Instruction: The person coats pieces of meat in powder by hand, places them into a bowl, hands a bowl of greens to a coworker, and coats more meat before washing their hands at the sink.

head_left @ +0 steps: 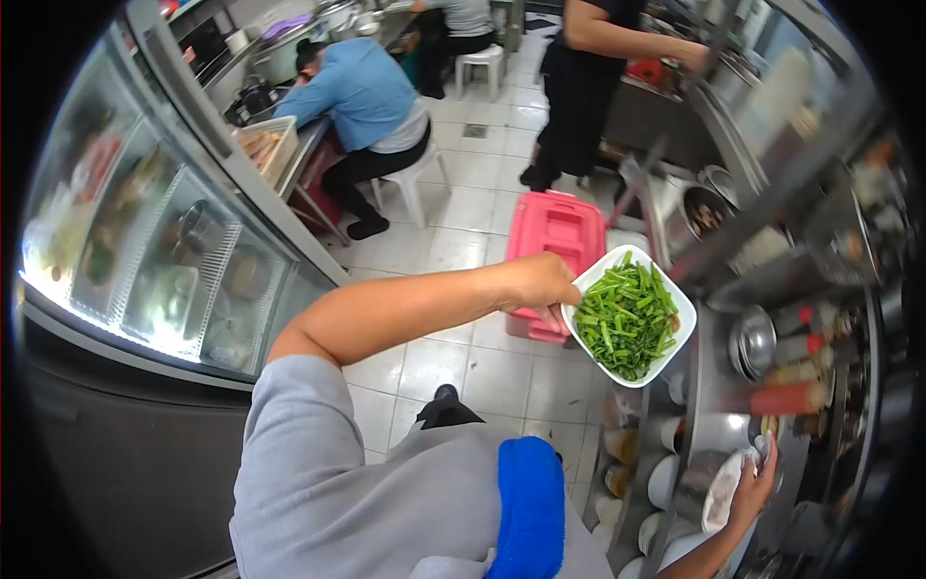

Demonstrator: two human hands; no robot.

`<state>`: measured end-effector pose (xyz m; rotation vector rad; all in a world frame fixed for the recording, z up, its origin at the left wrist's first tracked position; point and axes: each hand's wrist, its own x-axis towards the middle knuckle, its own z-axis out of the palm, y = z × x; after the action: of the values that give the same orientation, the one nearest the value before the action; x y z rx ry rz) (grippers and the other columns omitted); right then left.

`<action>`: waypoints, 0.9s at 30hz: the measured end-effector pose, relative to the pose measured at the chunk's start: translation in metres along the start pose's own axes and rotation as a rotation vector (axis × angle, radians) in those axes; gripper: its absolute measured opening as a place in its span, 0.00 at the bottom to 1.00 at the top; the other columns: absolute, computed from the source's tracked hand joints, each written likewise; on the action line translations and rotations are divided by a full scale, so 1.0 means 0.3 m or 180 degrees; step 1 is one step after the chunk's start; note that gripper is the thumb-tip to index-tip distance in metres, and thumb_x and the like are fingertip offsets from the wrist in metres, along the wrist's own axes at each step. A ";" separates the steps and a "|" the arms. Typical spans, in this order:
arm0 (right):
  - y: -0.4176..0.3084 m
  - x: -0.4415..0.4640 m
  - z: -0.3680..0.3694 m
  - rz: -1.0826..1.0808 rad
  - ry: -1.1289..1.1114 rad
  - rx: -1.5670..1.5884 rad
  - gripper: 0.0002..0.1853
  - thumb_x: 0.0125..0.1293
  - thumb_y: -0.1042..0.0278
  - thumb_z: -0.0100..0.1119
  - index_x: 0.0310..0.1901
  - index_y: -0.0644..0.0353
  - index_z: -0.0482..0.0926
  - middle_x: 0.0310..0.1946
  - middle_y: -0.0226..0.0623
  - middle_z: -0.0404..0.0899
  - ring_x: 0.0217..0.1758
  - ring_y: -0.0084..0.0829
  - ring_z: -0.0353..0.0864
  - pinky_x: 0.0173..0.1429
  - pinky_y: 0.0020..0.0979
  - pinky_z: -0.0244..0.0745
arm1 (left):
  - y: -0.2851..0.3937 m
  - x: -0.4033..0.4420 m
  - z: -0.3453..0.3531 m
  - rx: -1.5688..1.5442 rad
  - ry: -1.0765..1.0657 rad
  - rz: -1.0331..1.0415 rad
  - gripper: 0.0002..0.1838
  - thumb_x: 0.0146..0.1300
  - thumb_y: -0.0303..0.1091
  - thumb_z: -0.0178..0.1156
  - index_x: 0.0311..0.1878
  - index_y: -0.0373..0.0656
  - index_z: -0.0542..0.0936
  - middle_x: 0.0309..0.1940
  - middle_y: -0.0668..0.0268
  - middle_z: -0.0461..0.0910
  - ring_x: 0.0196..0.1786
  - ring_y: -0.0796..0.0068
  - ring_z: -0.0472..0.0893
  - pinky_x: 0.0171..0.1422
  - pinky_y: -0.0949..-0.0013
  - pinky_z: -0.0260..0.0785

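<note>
A white square bowl (682, 345) full of chopped green vegetables (627, 317) is held out over the floor by my left hand (542, 288), whose fingers grip its left rim. At the lower right, my right hand (752, 484) reaches over the steel counter (719, 434), beside a white round dish or container (723, 492). Its fingertips touch something small and pale at that spot, too small to make out.
A pink cooler box (555, 232) stands on the tiled floor ahead. A glass-door fridge (164, 251) is at the left. One person (362, 96) sits on a white stool (415, 188); another in black (588, 87) stands ahead. Stacked bowls (662, 482) fill shelves below the counter.
</note>
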<state>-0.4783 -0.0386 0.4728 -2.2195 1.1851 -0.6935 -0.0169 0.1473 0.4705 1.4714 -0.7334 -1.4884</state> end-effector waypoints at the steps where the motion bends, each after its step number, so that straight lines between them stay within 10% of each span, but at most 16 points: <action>1: -0.092 0.037 0.064 0.0216 -0.0102 0.0670 0.27 0.59 0.79 0.48 0.63 0.63 0.63 0.60 0.43 0.67 0.62 0.34 0.66 0.65 0.30 0.59 | -0.020 -0.050 -0.094 0.0014 0.0189 0.0008 0.17 0.56 0.25 0.51 0.47 0.25 0.76 0.35 0.52 0.81 0.32 0.68 0.83 0.35 0.72 0.79; 10: -0.427 0.156 0.869 0.0162 -0.1783 0.0328 0.26 0.56 0.79 0.59 0.58 0.57 0.71 0.42 0.37 0.78 0.41 0.25 0.77 0.46 0.26 0.73 | -0.111 -0.227 -0.786 -0.0502 0.1332 0.0031 0.14 0.56 0.27 0.52 0.40 0.25 0.77 0.32 0.51 0.81 0.28 0.66 0.83 0.34 0.71 0.80; 27: -0.686 1.127 1.733 0.0144 -0.2179 0.0075 0.24 0.54 0.70 0.64 0.54 0.60 0.73 0.36 0.45 0.81 0.37 0.33 0.81 0.45 0.33 0.75 | 0.316 0.476 -2.085 -0.1079 0.2348 0.0308 0.15 0.60 0.26 0.49 0.45 0.23 0.72 0.37 0.49 0.79 0.36 0.61 0.83 0.39 0.68 0.79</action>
<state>0.1442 -0.1217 0.2924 -2.1305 0.8555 0.0875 0.6267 0.0886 0.4156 1.5344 -0.0928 -0.8348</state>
